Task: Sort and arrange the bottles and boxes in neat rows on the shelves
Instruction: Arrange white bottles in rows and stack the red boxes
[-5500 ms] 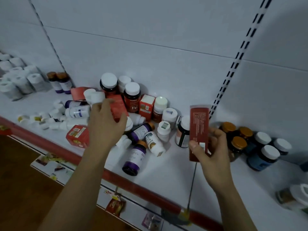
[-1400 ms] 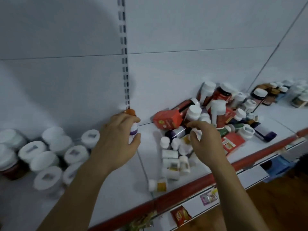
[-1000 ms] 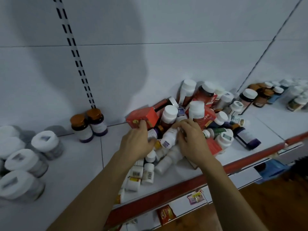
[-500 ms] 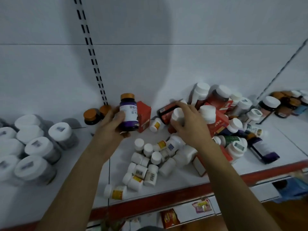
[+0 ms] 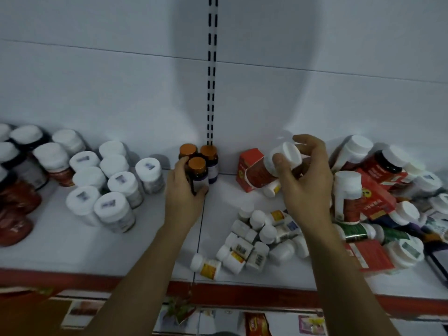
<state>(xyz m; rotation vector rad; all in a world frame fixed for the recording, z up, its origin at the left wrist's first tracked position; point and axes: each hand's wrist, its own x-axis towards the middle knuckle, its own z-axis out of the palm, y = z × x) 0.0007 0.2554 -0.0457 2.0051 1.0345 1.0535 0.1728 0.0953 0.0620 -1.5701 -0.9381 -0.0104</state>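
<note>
Looking past the loose small white bottles (image 5: pixel 254 241) near the shelf (image 5: pixel 145 251) front, I have my left hand (image 5: pixel 184 202) wrapped round an orange-capped bottle (image 5: pixel 197 166), upright just ahead of two matching bottles (image 5: pixel 209 151) at the back wall. I'd seat it touching that pair, centred, label forward, before letting go. My right hand (image 5: pixel 308 185) holds a white-capped red bottle (image 5: pixel 286 156) aloft beside the red box (image 5: pixel 249 163).

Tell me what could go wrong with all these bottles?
1. The left grip holds an orange-capped bottle right beside two other orange-capped bottles; a nudge might topple them.
2. The right grip holds a white-capped bottle tilted above the small white bottles; a slip could scatter them.
3. One yellow-label bottle lies near the shelf's red edge and might roll off.
</note>
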